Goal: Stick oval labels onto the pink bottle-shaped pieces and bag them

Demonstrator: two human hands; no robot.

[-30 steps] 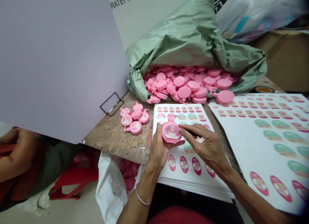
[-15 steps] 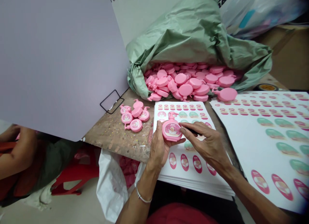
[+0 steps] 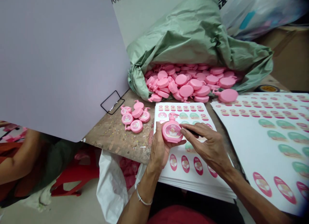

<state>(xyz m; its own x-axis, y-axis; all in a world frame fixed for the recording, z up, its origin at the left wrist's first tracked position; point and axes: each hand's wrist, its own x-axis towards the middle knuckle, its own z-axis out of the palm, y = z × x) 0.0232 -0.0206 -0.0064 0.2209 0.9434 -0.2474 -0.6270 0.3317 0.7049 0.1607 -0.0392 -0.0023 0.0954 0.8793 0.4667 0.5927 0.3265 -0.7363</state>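
Note:
A pink toy pump bottle (image 3: 172, 134) rests upright in my left hand (image 3: 159, 146), its round "BABY" label facing me. The fingers are wrapped behind and under it. At the label's right edge, my right hand (image 3: 208, 141) has its thumb and forefinger closed, with a thin dark tool (image 3: 193, 132) in the grip; its tip is hidden. Both hands are above a stack of sticker sheets (image 3: 178, 179) printed with pink and green labels. To the left lie several pink bottles (image 3: 135, 126), most showing labels.
A green sack (image 3: 178, 47) spills plain pink bottles (image 3: 186, 90) at the back. More sticker sheets (image 3: 243, 140) lie to the right. A tape roll (image 3: 267, 88) sits behind them. A white sack (image 3: 109, 185) stands below the table edge. At far left is another person's arm (image 3: 21, 156).
The view has shifted very slightly. My hands keep nearly the same pose at the bottle. At far left, the other person's arm has moved a little.

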